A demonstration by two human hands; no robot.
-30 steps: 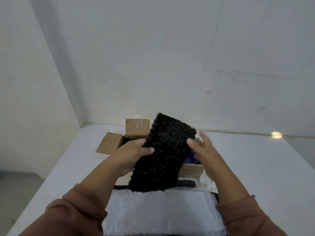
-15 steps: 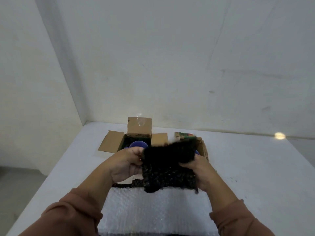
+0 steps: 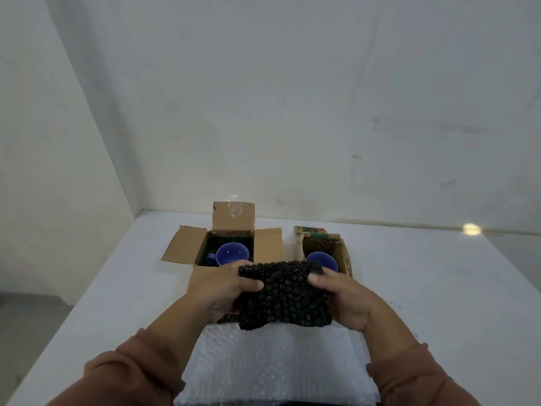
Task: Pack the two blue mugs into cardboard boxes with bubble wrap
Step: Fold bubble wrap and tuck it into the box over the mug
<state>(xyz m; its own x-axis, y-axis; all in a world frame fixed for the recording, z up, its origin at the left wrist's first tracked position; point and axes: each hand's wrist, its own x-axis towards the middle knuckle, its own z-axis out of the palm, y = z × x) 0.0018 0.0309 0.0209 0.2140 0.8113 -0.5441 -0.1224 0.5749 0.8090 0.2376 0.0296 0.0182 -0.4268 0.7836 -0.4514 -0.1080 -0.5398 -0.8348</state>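
Both hands are on one sheet. Your left hand (image 3: 231,288) and right hand (image 3: 348,297) each grip a side edge of the black bubble wrap (image 3: 285,294), fingers (image 3: 251,284) curled round it and thumbs on the near face. The sheet looks folded or bunched double. You hold it up in front of the two boxes, off the worktop (image 3: 424,288).

Both mugs are already boxed.
- The left mug (image 3: 232,253) sits upright in the left box (image 3: 187,244), flaps splayed open, with dark lining around it.
- The right mug (image 3: 322,260) sits in the right box (image 3: 345,256). The sheet's top edge hides its near rim.
- Neither mug shows any cover on top.

A stack of clear bubble wrap (image 3: 272,361) lies flat on the worktop, close in front of you, under your wrists.

My judgement is that the step in hand is padding a mug with this sheet. You can't tell which box it is meant for.

To do it well:
- Lower the wrap square over the mug's mouth.
- Press down around the rim, not in the middle.
- Tuck the edges between mug and cardboard so nothing rattles.
- On the left mug, mind the handle, which points toward the left wall.
- The wrap looks springy, so let go with one hand only once it is seated.
- Leave the flaps free to close.
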